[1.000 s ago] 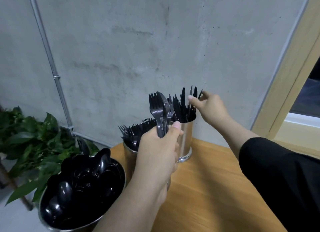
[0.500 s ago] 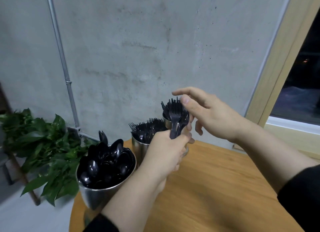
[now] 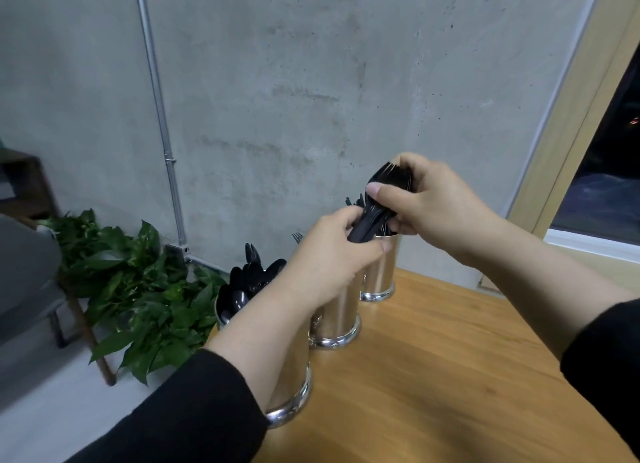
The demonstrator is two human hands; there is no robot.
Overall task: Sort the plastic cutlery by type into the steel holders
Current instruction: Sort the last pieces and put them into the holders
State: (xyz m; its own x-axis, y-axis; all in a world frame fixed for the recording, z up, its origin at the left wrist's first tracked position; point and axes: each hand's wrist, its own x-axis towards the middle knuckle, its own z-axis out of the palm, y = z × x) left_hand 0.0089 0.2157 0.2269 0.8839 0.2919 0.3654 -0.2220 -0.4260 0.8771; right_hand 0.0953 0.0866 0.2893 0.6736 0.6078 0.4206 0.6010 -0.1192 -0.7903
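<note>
Both hands hold one bundle of black forks [image 3: 381, 199] above the far end of the bench [image 3: 433, 376]. The left hand [image 3: 332, 262] grips the handles low down, fingers curled round them, while the right hand [image 3: 433, 199] closes over the heads, thumb across the front and fingers behind. The bundle tilts, tines up and to the right, just above the far holder [image 3: 379, 275], where a few dark cutlery tips show behind the hands. Three steel holders stand in a row on the wooden bench: the near holder [image 3: 294, 390] is full of black spoons [image 3: 249, 279], the middle holder [image 3: 337, 320] sits largely hidden behind the left wrist with a few fork tines showing past it, and the far one stands nearest the concrete wall [image 3: 311, 82]. A leafy plant [image 3: 138, 289] sits on the floor to the left of the bench.
</note>
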